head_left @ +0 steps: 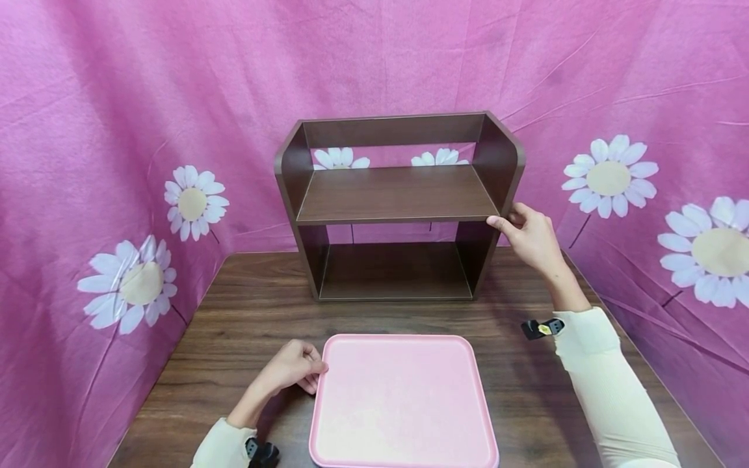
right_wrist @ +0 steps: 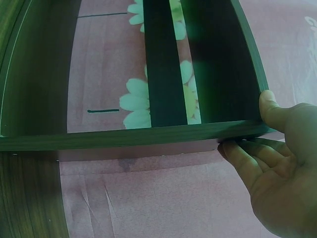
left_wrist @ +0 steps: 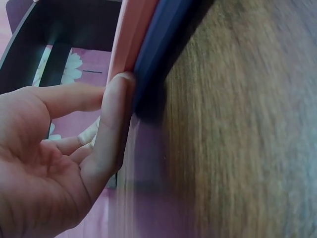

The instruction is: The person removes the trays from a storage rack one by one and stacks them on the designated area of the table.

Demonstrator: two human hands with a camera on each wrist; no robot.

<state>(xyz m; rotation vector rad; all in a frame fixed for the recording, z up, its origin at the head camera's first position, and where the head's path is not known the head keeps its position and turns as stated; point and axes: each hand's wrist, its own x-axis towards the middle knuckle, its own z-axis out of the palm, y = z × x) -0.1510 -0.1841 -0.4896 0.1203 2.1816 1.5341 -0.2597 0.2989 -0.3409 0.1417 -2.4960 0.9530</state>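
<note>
A dark brown two-tier desktop shelf [head_left: 398, 192] stands upright at the back of the table in the head view, with nothing on its boards. My right hand [head_left: 532, 237] grips the front edge of its right side panel, thumb in front and fingers behind. Closer to me lies a pink rectangular tray [head_left: 402, 398] with rounded corners. At its left rim my left hand [head_left: 295, 365] pinches the edge with the fingertips. The left wrist view shows a dark blue layer [left_wrist: 159, 47] directly under the pink rim [left_wrist: 130, 37]; whether it is a second tray I cannot tell.
The wood-grain table [head_left: 246, 292] carries the shelf and tray. Pink cloth [head_left: 234, 78] with white daisies hangs close behind the shelf and along both sides. Black camera straps sit on both wrists, over cream sleeves [head_left: 614, 383].
</note>
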